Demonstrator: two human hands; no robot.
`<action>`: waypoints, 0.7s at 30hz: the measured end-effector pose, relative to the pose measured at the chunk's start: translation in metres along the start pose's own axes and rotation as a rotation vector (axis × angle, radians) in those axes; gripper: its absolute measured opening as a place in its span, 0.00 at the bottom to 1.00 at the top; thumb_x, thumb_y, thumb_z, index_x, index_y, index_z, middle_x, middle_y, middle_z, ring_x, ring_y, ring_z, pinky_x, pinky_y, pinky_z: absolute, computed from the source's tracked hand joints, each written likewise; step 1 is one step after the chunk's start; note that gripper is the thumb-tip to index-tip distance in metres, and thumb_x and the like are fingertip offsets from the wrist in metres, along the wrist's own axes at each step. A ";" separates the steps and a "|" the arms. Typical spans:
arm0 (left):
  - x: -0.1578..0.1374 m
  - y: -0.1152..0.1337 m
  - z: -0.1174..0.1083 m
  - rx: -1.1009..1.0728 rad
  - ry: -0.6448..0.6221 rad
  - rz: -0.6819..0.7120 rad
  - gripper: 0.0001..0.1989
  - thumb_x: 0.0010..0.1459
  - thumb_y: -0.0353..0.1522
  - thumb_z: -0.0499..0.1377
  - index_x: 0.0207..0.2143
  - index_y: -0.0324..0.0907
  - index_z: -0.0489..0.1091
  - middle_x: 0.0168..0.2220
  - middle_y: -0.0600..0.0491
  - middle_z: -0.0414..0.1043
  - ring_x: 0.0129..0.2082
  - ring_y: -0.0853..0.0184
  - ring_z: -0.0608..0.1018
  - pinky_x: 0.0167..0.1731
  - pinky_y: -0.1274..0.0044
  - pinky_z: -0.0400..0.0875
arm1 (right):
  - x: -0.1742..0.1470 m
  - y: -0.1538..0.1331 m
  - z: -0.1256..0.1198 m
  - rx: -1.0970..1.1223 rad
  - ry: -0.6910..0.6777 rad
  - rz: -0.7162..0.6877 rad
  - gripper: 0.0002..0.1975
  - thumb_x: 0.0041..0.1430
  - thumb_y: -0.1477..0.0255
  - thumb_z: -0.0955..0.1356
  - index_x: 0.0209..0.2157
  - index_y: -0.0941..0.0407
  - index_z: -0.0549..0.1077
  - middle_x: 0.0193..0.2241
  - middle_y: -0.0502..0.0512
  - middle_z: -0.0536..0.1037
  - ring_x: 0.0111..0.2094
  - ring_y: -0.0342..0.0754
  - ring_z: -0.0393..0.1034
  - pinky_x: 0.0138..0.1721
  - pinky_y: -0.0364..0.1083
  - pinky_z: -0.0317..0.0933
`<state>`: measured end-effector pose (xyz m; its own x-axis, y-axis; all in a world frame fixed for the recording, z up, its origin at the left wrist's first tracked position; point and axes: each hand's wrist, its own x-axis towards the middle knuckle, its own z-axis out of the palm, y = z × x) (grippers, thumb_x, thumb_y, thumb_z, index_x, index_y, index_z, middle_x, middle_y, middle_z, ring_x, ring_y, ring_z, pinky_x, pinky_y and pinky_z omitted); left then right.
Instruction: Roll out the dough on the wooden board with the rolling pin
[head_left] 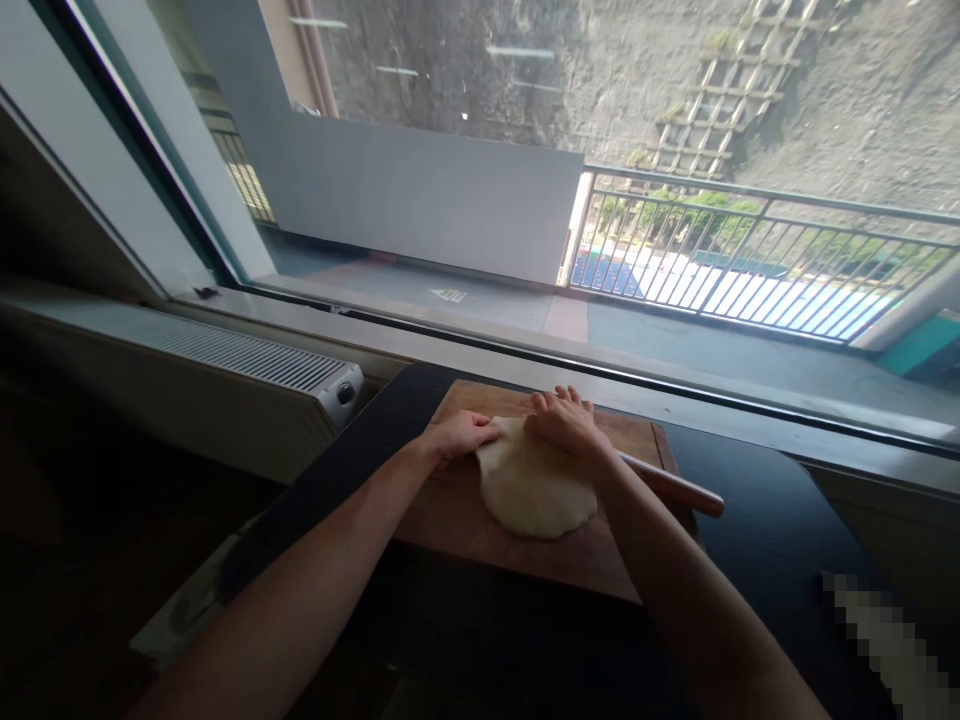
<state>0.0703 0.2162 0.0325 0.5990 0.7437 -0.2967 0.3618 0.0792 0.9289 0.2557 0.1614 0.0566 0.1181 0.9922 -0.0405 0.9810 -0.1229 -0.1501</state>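
Observation:
A flattened, pale round of dough [534, 488] lies on a wooden cutting board [450, 515]. At its far left edge, my left hand [461, 435] is closed, with the dough's rim pinched between thumb and fingers. My right hand [564, 418] rests palm down at the dough's far right edge, its fingers stretched out and slightly apart. A wooden rolling pin [675, 487] slants out from beneath my right wrist toward the board's right side. The rest of the pin is hidden, so I cannot tell whether my right palm touches it.
The board sits on a dark table [757, 490] against a window sill [645, 395]. To the left stands a white radiator [247, 350]. A pixelated patch [885, 630] covers something at the table's lower right. Beyond the glass is a balcony railing [697, 250].

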 end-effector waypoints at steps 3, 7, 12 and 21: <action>-0.001 0.000 -0.001 0.012 0.012 0.009 0.19 0.42 0.44 0.62 0.30 0.38 0.74 0.29 0.52 0.75 0.29 0.66 0.73 0.26 0.80 0.62 | 0.000 -0.001 -0.009 -0.007 -0.042 0.032 0.23 0.59 0.58 0.58 0.51 0.54 0.64 0.53 0.64 0.64 0.57 0.62 0.50 0.51 0.63 0.48; -0.002 0.000 -0.001 0.002 -0.005 0.007 0.18 0.43 0.45 0.62 0.29 0.39 0.74 0.29 0.52 0.75 0.27 0.67 0.73 0.24 0.80 0.62 | -0.055 -0.020 0.016 0.011 0.089 -0.125 0.25 0.64 0.58 0.50 0.57 0.52 0.58 0.60 0.56 0.56 0.63 0.55 0.37 0.58 0.57 0.38; -0.004 0.003 0.000 -0.006 -0.008 0.006 0.18 0.43 0.45 0.62 0.30 0.39 0.74 0.28 0.53 0.75 0.27 0.68 0.73 0.25 0.80 0.62 | -0.047 -0.014 0.018 -0.027 0.177 -0.041 0.26 0.65 0.60 0.49 0.59 0.54 0.55 0.62 0.57 0.52 0.64 0.53 0.33 0.60 0.58 0.32; -0.005 0.012 0.002 0.064 0.059 -0.010 0.18 0.43 0.44 0.61 0.30 0.39 0.74 0.27 0.52 0.74 0.25 0.68 0.72 0.24 0.79 0.62 | -0.066 -0.016 0.014 0.067 0.192 -0.111 0.25 0.65 0.60 0.50 0.59 0.55 0.55 0.60 0.57 0.55 0.63 0.52 0.39 0.59 0.53 0.39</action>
<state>0.0733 0.2117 0.0451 0.5526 0.7810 -0.2910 0.4140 0.0458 0.9091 0.2299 0.0973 0.0479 0.0434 0.9849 0.1676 0.9779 -0.0075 -0.2089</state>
